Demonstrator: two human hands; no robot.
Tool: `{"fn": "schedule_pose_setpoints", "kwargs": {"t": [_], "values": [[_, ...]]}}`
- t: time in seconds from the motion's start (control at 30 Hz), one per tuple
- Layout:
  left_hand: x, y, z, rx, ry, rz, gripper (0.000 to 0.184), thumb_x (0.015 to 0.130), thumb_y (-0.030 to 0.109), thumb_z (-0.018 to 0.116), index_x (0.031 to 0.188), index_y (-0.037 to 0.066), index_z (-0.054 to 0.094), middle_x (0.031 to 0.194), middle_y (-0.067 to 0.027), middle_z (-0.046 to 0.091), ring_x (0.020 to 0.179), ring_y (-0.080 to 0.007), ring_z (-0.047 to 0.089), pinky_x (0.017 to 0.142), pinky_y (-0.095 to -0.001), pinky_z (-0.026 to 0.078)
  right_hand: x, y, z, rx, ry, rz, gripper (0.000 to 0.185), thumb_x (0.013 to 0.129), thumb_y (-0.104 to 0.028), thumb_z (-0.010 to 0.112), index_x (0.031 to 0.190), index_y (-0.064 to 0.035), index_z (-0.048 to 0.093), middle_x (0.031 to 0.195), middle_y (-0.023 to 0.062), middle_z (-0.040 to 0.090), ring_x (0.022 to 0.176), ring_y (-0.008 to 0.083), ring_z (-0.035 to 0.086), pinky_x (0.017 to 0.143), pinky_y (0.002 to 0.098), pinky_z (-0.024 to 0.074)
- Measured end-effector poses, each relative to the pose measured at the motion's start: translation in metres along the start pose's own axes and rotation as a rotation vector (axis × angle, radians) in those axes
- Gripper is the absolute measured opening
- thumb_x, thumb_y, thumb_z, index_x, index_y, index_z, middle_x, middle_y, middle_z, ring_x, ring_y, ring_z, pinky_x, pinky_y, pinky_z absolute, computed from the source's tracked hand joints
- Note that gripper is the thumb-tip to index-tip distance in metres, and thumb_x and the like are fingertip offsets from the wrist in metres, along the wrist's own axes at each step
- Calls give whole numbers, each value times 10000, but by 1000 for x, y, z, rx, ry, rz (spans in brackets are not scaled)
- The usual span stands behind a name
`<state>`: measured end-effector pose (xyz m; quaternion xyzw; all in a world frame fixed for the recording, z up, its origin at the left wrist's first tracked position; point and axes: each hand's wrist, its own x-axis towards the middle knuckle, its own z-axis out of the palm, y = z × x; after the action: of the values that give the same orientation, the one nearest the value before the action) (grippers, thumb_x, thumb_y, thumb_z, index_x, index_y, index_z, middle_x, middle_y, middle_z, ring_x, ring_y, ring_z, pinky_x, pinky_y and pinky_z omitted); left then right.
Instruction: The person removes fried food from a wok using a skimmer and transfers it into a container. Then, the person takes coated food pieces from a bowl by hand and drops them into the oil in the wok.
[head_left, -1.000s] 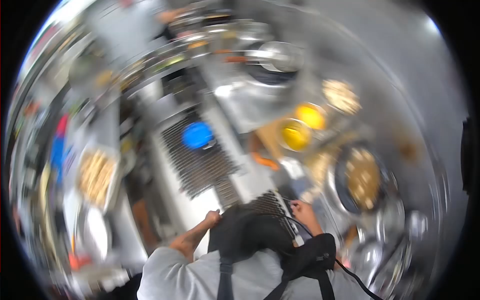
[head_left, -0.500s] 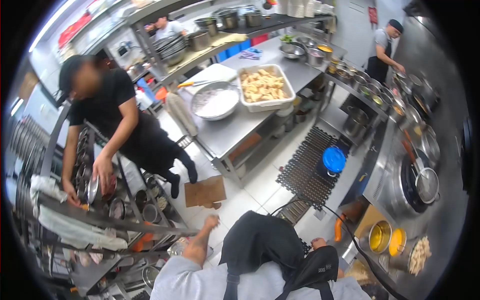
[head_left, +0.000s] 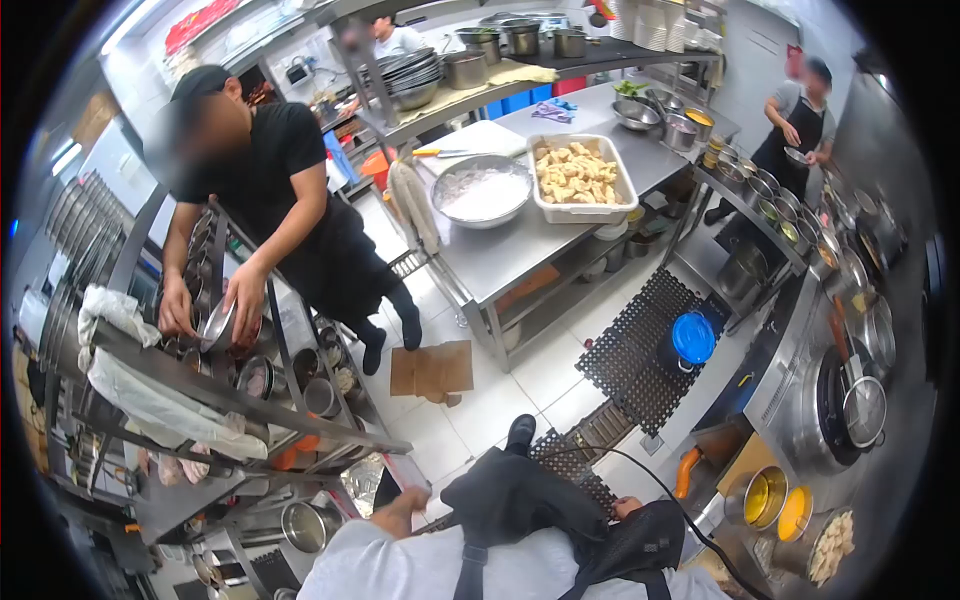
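My left hand (head_left: 402, 508) hangs low at my left side with its fingers curled in, and nothing shows in it. The closest thing to it is the end of a metal rack (head_left: 375, 437). On the other side, my right hand (head_left: 627, 507) peeks out beside my dark apron (head_left: 530, 505). Only part of that hand shows, too little to read its fingers. A thin black cable (head_left: 640, 462) runs past it. To its right, an orange handle-like piece (head_left: 686, 473) sticks out at the counter's edge.
A co-worker (head_left: 270, 190) bends over the left rack, hands on a metal bowl. Ahead, a steel table (head_left: 470, 262) carries a basin of white powder (head_left: 484, 192) and a tub of pale pieces (head_left: 580, 178). Cardboard (head_left: 430, 371) and a blue-lidded bucket (head_left: 693, 338) are on the floor.
My view has shifted, and the scene sits further right. My left hand has dropped back toward my body, and a shoe now shows ahead. The far-right co-worker has turned, holding a small bowl.
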<state>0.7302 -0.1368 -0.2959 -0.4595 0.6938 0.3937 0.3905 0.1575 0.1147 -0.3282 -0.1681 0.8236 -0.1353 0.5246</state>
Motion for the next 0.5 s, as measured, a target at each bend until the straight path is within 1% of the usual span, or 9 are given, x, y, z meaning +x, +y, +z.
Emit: {"fn": "schedule_pose_setpoints", "kwargs": {"t": [0.07, 0.1, 0.13, 0.17, 0.2, 0.23, 0.33, 0.43, 0.5], "values": [[17, 13, -56, 369, 191, 227, 509, 808, 229, 616, 1299, 135, 519, 900, -134, 685, 842, -293, 651, 725, -418, 511, 5, 10, -18, 106, -7, 42, 151, 846, -129, 614, 911, 0, 659, 728, 98, 657, 585, 187, 609, 550, 334, 500], [39, 33, -87, 427, 202, 243, 361, 811, 267, 541, 1094, 66, 639, 1030, -200, 644, 892, -330, 638, 766, -428, 509, 7, 15, -27, 236, -4, 89, 155, 850, -136, 605, 915, -6, 658, 712, 94, 652, 568, 188, 602, 542, 327, 496], [38, 68, -136, -100, 139, -108, 327, 821, 258, 528, 1040, 56, 662, 987, -206, 650, 874, -335, 634, 742, -433, 505, 5, 12, -39, 291, 15, 108, 157, 851, -138, 602, 917, -7, 658, 712, 94, 652, 566, 188, 600, 541, 327, 496], [86, 64, -162, -67, 348, 76, 318, 848, 282, 503, 921, 32, 686, 890, -203, 663, 821, -356, 635, 712, -440, 503, 1, -2, -49, 292, 27, 103, 159, 852, -140, 599, 918, -8, 658, 711, 93, 652, 564, 187, 599, 540, 326, 496], [93, 76, -192, -164, 1163, 339, 356, 858, 318, 512, 816, 5, 676, 808, -196, 666, 765, -370, 635, 710, -449, 500, -4, -15, -57, 261, 41, 84, 161, 853, -142, 596, 919, -9, 658, 711, 93, 651, 562, 187, 598, 539, 326, 495], [60, 109, -248, -420, 1135, 327, 343, 849, 324, 546, 814, 6, 671, 803, -197, 668, 772, -373, 637, 733, -450, 499, -7, -28, -65, 223, 53, 59, 163, 854, -144, 593, 920, -11, 658, 710, 93, 651, 559, 187, 597, 538, 326, 495], [1, 156, -398, -875, 1203, 382, 319, 845, 290, 612, 998, 17, 674, 901, -191, 683, 891, -333, 661, 831, -396, 500, -19, -63, -81, 153, 81, -15, 168, 858, -151, 584, 924, -14, 657, 708, 91, 650, 553, 187, 593, 535, 325, 494], [-49, 168, -521, -949, 1440, 405, 513, 809, 315, 675, 1212, 17, 563, 704, -151, 631, 675, -314, 633, 650, -430, 492, -40, -87, -88, 122, 119, -68, 175, 861, -158, 575, 928, -18, 657, 706, 90, 650, 546, 186, 590, 532, 324, 492], [5, 135, -604, -1034, 1635, 443, 632, 790, 358, 682, 1293, 26, 492, 752, -173, 649, 705, -311, 643, 685, -428, 495, -52, -105, -88, 109, 152, -105, 179, 864, -162, 570, 930, -21, 657, 705, 90, 649, 542, 186, 587, 530, 324, 492]]}}
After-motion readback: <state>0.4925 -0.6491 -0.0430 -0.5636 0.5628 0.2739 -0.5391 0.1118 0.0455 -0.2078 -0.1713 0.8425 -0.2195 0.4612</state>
